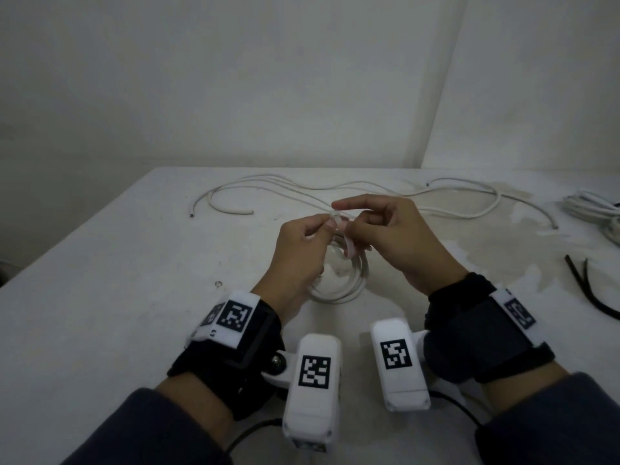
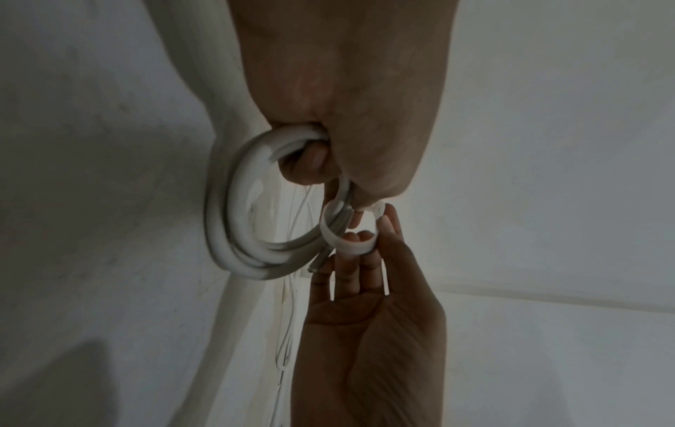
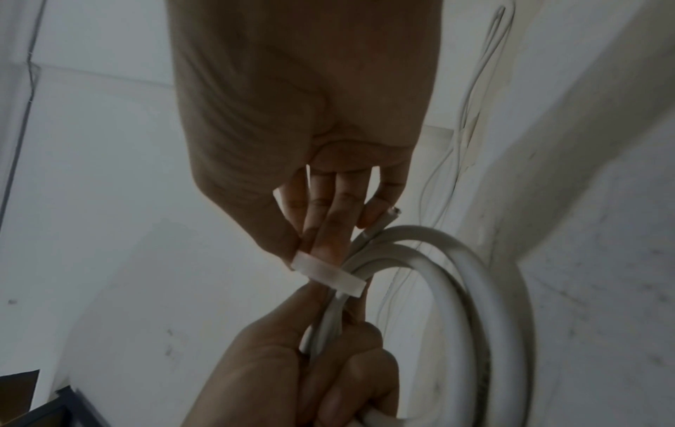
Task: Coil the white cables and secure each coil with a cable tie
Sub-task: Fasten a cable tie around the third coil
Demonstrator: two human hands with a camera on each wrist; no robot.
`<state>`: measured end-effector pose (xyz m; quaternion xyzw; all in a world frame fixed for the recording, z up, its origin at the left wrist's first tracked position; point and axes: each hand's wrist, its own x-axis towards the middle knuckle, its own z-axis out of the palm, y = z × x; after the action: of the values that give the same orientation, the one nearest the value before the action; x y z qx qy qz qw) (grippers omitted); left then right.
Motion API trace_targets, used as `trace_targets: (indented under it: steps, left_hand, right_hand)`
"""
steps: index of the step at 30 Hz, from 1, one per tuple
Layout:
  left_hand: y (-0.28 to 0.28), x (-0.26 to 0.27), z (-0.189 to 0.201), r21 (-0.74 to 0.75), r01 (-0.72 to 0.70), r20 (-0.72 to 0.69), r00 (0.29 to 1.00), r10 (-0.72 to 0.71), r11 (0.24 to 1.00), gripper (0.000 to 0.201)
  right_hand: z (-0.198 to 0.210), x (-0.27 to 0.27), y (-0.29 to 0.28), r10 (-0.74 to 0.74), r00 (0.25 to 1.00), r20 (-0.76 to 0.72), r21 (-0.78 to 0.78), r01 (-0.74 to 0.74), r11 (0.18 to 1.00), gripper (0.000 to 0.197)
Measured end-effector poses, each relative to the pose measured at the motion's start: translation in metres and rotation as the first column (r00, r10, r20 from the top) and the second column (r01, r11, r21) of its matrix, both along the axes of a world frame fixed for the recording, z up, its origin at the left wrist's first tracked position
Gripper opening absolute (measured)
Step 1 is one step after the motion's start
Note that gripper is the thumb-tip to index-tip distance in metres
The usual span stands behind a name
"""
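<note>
A white cable coil (image 1: 345,283) hangs above the table (image 1: 100,263), held up by my left hand (image 1: 327,224), whose fingers curl round its bunched strands. The left wrist view shows the coil (image 2: 233,219) looped under that left hand (image 2: 339,185). A white cable tie (image 1: 336,217) wraps the strands as a loose loop, with its tail (image 1: 349,245) hanging down. My right hand (image 1: 349,218) pinches the tie (image 3: 328,273) between thumb and fingers, index finger stretched out above. In the right wrist view the coil (image 3: 456,274) curves off to the right.
Loose white cables (image 1: 268,186) snake across the back of the table. A bundle of white cable (image 1: 590,209) lies at the right edge, with black strips (image 1: 583,286) in front of it. Bare walls stand close behind the table.
</note>
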<state>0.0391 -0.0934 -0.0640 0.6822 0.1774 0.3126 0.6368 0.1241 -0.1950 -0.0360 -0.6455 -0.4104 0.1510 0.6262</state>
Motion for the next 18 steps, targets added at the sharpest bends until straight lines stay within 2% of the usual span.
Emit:
trace_targets:
  steps: [8, 18]
  left_hand:
    - [-0.0016, -0.0028, 0.002, -0.011, 0.023, 0.004, 1.0, -0.023, 1.0, 0.022]
    - [-0.0032, -0.0034, 0.0035, 0.058, 0.034, 0.027, 0.999, -0.036, 0.998, 0.022]
  right_hand:
    - [0.0012, -0.0015, -0.0006, -0.006, 1.0, 0.017, -0.011, 0.006, 1.0, 0.019]
    - [0.0037, -0.0015, -0.002, -0.016, 1.0, 0.015, -0.028, 0.016, 0.999, 0.012]
